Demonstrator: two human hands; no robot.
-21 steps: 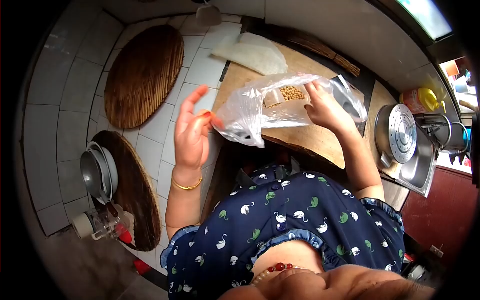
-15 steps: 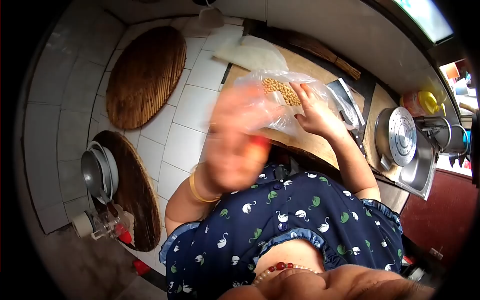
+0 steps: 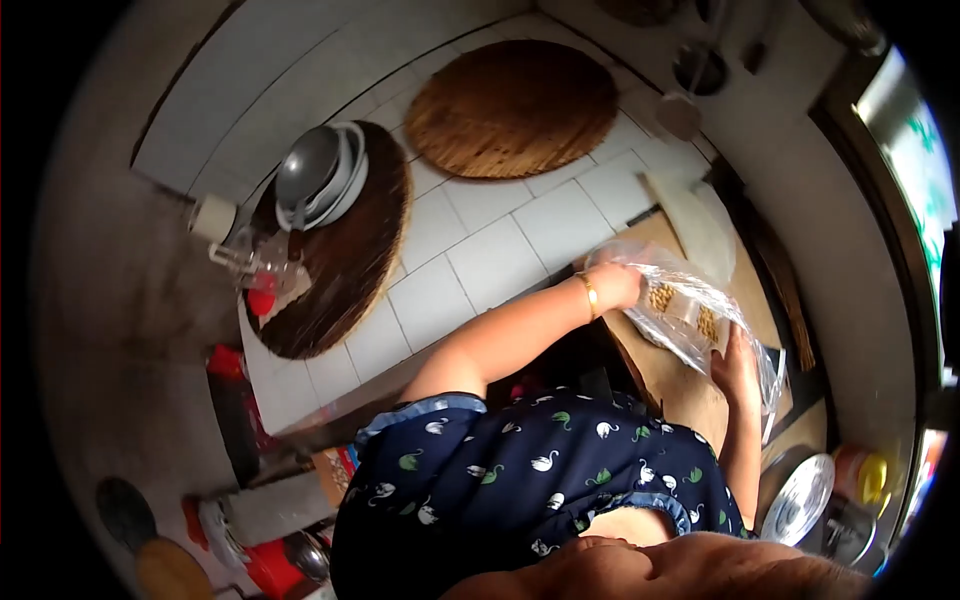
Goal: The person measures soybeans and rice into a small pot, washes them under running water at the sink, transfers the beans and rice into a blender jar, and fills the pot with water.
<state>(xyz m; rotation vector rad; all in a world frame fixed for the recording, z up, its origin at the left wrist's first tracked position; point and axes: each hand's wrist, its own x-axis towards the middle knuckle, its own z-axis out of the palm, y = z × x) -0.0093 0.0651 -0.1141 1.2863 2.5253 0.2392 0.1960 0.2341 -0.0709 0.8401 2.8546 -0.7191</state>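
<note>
1. Daylight enters through the window at upper right.
2. Glare streaks the plastic bag right of centre.
3. Fisheye distortion curves the edges; corners fall black.
4. Lower left is dim, perhaps motion-blurred.

The scene is recorded by a single head-worn camera, directed forward and steeply downward. The patterned garment is taken in at close range in the lower part; the left hand and right hand are framed right of centre, farther off. The tiled counter is seen obliquely, the window at the right margin.
</note>
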